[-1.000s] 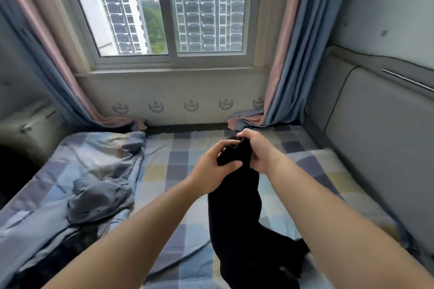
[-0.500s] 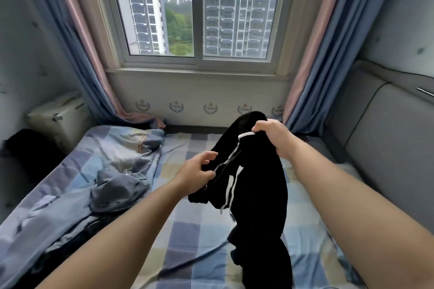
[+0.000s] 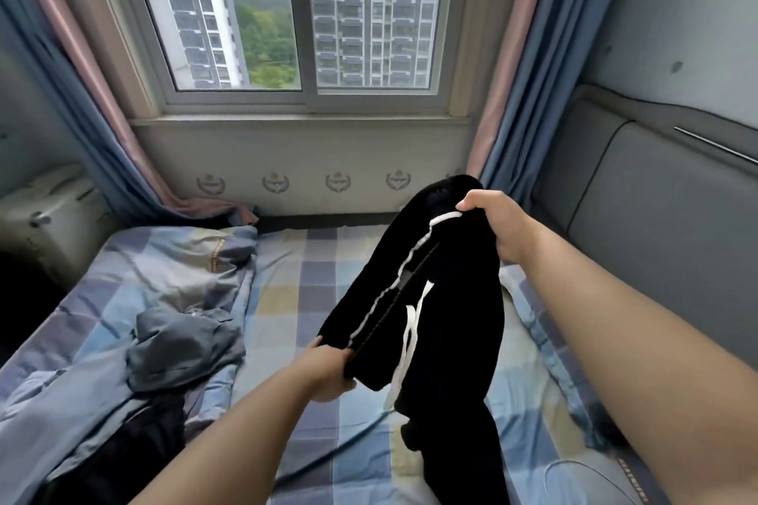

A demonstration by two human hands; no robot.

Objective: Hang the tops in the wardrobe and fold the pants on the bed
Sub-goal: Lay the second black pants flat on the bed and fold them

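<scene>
Bed [image 3: 311,299]: checked sheet below you.
Black pants [image 3: 447,312]: held up over the bed's middle, legs trailing down near you.
Right hand [image 3: 498,223]: your fingers grip the waistband's far end.
Left hand [image 3: 328,373]: your fingers pinch its near end.

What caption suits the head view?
Both hands, left hand and right hand, hold black pants above the checked bed.

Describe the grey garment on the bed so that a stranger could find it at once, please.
Start at the window and look down to the checked bed. On the bed's left side, over the rumpled blue quilt, lies the crumpled grey garment. Unlike the black pants held up by both hands, it is plain slate grey and nobody touches it.
</scene>
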